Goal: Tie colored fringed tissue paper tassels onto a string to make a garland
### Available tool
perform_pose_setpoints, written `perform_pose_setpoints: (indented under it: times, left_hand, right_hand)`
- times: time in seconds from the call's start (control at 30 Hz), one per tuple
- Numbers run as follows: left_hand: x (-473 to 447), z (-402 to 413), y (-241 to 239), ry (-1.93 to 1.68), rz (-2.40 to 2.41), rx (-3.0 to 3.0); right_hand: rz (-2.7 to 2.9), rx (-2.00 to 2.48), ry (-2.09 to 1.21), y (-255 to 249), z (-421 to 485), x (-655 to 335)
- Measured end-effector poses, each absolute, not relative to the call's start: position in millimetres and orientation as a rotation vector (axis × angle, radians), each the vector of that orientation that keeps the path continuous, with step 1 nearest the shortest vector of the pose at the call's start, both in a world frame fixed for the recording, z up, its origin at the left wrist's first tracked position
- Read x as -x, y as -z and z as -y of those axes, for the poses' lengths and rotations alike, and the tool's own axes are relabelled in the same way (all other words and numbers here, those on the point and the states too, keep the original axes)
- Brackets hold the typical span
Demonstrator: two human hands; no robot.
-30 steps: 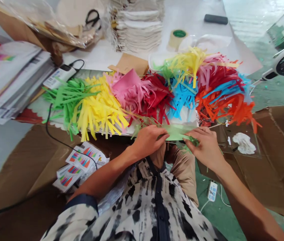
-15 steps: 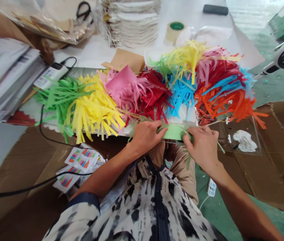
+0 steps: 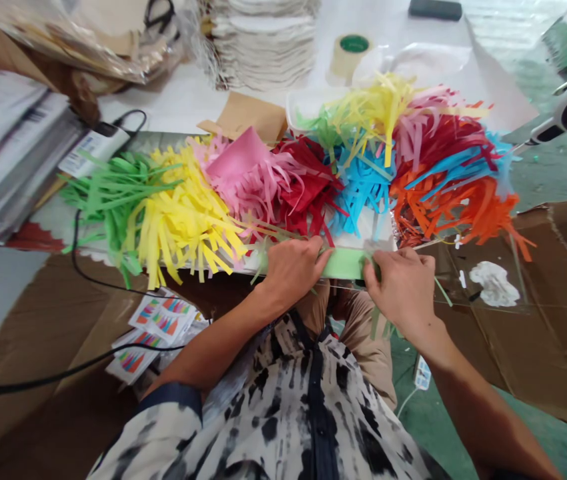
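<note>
As the head view shows, the left hand [image 3: 293, 268] is closed on one end of a pale green tissue-paper fringe [image 3: 346, 264] and the right hand [image 3: 403, 287] on the other; the hands are apart, with the uncut band lying flat between them at the near edge of the counter [image 3: 163, 107]. Cut strands hang below the right hand. Beyond, from left to right, lie a green tassel [image 3: 118, 187], a yellow tassel [image 3: 188, 207], a pink tassel [image 3: 248, 170], a crimson tassel [image 3: 308, 190], a blue tassel [image 3: 366, 180] and an orange tassel [image 3: 456, 207]. A tape roll [image 3: 351, 57] stands farther back.
</note>
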State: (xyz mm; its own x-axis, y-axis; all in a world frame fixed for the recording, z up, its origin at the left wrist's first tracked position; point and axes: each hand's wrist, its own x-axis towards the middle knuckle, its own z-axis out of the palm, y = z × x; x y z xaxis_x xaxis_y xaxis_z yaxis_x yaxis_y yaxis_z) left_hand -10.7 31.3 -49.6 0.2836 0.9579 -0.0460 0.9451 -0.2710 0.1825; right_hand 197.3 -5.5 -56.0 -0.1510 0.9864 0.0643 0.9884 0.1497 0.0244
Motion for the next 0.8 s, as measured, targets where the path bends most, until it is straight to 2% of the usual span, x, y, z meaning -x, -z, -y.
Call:
perform_pose_setpoints:
  times: [0.1,0.2,0.3,0.43,0.57,0.67,0.73,0.8]
  left_hand:
    - [10,-31,50,-0.155,-1.790,-2.441]
    - [12,-32,49,-0.346,-1.721,-2.604]
    - [14,-33,51,-0.531,-1.345,-2.798]
    - [14,-25,59,-0.442,-0.883,-2.898]
    - [14,-13,64,-0.427,-0.903,-2.898]
    - [14,-9,64,-0.422,-0.886,-2.923]
    - [14,-8,63,-0.420,-0.893,-2.935]
    - [13,-7,63,-0.414,-0.910,-2.943]
  right_hand:
    - [2.353,2.033,0.086,55,5,-197]
    - [2.338,2.012,0.085,56,4,-196]
    - [2.321,1.968,0.120,58,4,-193]
    - [2.295,1.974,0.122,57,3,-199]
    - [2.150,2.089,0.057,44,2,-243]
    - [1.925,2.204,0.217,26,10,-277]
    - [1.817,2.105,0.349,17,21,-280]
    - [1.912,1.855,0.295,15,34,-264]
